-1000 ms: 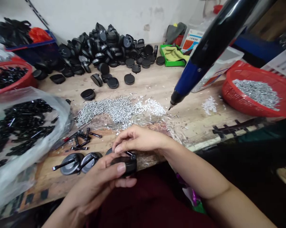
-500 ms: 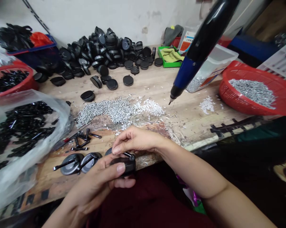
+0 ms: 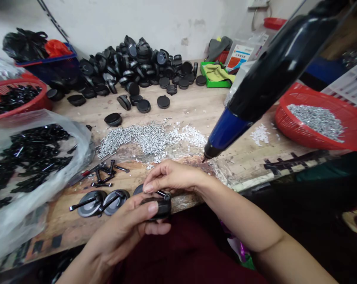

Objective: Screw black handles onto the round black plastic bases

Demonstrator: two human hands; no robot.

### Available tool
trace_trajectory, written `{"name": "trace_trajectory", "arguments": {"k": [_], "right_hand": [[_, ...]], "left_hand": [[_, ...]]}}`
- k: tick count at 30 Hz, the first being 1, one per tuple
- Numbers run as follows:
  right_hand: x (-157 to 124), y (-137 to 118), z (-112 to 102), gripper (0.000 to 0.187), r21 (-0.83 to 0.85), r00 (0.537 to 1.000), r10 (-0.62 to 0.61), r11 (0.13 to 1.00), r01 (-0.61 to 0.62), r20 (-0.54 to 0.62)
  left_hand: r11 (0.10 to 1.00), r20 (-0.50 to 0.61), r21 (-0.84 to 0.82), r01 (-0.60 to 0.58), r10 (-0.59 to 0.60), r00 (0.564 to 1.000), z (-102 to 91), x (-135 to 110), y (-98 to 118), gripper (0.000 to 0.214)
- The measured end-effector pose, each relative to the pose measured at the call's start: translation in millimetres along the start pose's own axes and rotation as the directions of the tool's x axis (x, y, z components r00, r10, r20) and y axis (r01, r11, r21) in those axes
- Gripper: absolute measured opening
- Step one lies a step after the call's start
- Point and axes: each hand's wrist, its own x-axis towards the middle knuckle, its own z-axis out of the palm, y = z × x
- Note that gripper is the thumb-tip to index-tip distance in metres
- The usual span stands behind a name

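Note:
My left hand (image 3: pixel 137 221) is closed around a round black suction-cup-like base (image 3: pixel 162 209), thumb across its ribbed side, held at the bench edge. A short black lever (image 3: pixel 164 195) lies over the top of that base. Over the lever's left end, thumb and fingers of my right hand (image 3: pixel 163 179) are pinched together; any smaller part between them is hidden. Beside my left hand rest two grey-faced discs (image 3: pixel 91 211) with black levers across them, and another dark disc (image 3: pixel 138 189) is partly covered by my hands. Several loose black levers (image 3: pixel 106 173) lie just behind.
A black and blue powered screwdriver (image 3: pixel 226 128) hangs above my right forearm. Metal pins (image 3: pixel 131 136) and white plastic bits (image 3: pixel 193 135) are heaped mid-bench. Black round bases (image 3: pixel 137 59) pile against the wall. A plastic bag (image 3: pixel 80 138) sits left, a red basket (image 3: pixel 297 130) right.
The hanging screwdriver has swung lower and nearer, its tip now just above my right wrist. The view has shifted slightly. Both hands keep nearly the same hold on the base and lever.

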Motion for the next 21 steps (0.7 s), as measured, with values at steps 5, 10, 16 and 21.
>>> {"name": "trace_trajectory", "arguments": {"k": [5,10,16,21], "right_hand": [[3.0,2.5,1.1,0.027,0.024,0.999,0.039,0.999,-0.039,-0.024],[8.8,1.8,3.3,0.025,0.061,0.999,0.054,0.997,-0.054,-0.006],[15.4,-4.8,5.5,0.02,0.09,1.0,0.027,0.996,-0.028,0.006],[21.2,-9.1,8.3,0.021,0.103,1.0,0.005,0.995,-0.008,0.029]], "left_hand": [[0.999,0.005,-0.048,-0.005,0.006,1.0,-4.6,0.3,-1.0,0.023],[0.996,0.002,-0.088,-0.009,0.009,1.0,-10.9,0.1,-2.8,0.022],[0.997,0.005,-0.07,-0.011,0.012,1.0,-12.4,-2.6,2.1,0.03],[0.996,0.03,-0.081,-0.023,0.026,0.999,-16.5,-5.3,5.0,0.033]]}}
